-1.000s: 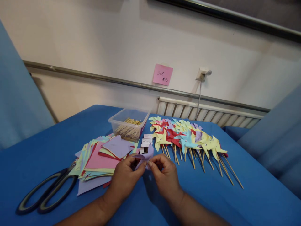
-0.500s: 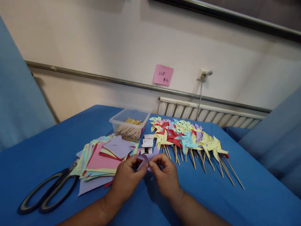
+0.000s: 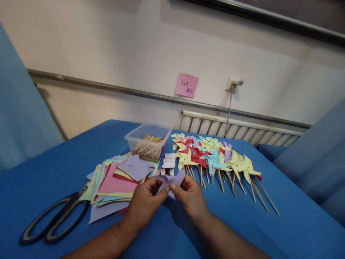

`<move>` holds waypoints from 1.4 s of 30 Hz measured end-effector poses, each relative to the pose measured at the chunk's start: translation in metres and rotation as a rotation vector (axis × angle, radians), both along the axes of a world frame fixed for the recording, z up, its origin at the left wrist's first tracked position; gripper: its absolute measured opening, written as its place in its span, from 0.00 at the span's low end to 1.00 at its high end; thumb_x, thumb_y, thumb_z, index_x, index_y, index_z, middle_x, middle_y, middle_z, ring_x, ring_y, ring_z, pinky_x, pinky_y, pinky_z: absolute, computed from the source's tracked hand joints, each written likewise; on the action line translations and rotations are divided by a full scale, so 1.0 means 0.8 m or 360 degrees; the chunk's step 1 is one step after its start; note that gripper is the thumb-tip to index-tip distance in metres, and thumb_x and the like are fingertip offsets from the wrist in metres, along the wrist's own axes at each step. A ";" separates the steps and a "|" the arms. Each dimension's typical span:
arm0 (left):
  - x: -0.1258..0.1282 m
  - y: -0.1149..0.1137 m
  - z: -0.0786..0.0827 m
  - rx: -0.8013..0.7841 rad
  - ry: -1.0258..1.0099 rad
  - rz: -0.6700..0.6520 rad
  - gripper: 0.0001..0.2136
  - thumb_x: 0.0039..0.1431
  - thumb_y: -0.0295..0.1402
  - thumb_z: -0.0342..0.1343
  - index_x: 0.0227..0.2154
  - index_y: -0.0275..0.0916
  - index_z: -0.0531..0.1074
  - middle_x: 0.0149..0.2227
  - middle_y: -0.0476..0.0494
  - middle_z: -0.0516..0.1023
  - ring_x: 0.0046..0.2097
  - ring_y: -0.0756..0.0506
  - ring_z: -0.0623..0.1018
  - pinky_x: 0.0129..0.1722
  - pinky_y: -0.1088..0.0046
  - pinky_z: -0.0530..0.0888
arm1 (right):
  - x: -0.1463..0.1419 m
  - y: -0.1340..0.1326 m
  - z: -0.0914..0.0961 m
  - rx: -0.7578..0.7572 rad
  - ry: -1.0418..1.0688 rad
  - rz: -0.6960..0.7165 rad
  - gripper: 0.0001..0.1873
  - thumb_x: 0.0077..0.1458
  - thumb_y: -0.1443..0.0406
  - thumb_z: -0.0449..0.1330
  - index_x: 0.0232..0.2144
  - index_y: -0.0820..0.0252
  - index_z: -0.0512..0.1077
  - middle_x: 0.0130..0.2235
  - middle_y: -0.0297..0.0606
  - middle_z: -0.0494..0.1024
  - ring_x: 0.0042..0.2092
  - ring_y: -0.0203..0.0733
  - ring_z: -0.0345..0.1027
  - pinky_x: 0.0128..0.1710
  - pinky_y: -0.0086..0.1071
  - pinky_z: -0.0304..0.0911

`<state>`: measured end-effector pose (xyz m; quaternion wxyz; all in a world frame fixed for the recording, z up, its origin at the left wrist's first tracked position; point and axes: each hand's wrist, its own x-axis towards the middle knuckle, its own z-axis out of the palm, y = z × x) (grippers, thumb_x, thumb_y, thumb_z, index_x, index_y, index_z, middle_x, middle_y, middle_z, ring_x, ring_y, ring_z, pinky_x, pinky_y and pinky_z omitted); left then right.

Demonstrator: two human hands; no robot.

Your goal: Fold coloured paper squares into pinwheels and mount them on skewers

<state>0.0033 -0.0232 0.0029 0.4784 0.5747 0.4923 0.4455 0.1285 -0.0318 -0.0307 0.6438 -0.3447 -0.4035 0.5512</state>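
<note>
Both of my hands pinch a small purple paper piece (image 3: 172,181), partly folded like a pinwheel, just above the blue table (image 3: 269,233). My left hand (image 3: 144,205) grips it from the left and my right hand (image 3: 190,199) from the right, fingertips meeting at its centre. A stack of coloured paper squares (image 3: 118,181) lies just left of my hands. Finished paper pinwheels on wooden sticks (image 3: 215,158) lie in a row to the right.
Large black-handled scissors (image 3: 54,221) lie at the left front. A clear plastic box of wooden sticks (image 3: 148,144) stands behind the paper stack, with small white packets (image 3: 168,163) beside it. A pink note (image 3: 187,85) is stuck on the wall above a radiator (image 3: 237,131).
The purple paper's flaps have shifted between my fingers, with one point now sticking up to the right. My hands stay in the same spot.
</note>
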 end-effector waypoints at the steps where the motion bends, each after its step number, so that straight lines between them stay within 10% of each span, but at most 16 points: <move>1: 0.000 0.000 0.000 -0.0006 -0.0025 -0.0016 0.07 0.44 0.35 0.61 0.27 0.38 0.74 0.28 0.48 0.80 0.32 0.46 0.77 0.33 0.73 0.71 | 0.000 0.000 0.001 0.0009 0.0013 0.0009 0.13 0.44 0.62 0.67 0.33 0.60 0.73 0.33 0.36 0.80 0.34 0.40 0.73 0.38 0.35 0.66; 42: -0.005 0.003 -0.001 -0.0016 -0.0023 -0.0126 0.06 0.48 0.36 0.59 0.26 0.39 0.71 0.26 0.51 0.74 0.32 0.46 0.74 0.34 0.72 0.69 | 0.007 -0.001 -0.010 0.0114 -0.0387 0.0007 0.13 0.51 0.60 0.62 0.38 0.62 0.73 0.33 0.37 0.77 0.33 0.38 0.68 0.34 0.32 0.62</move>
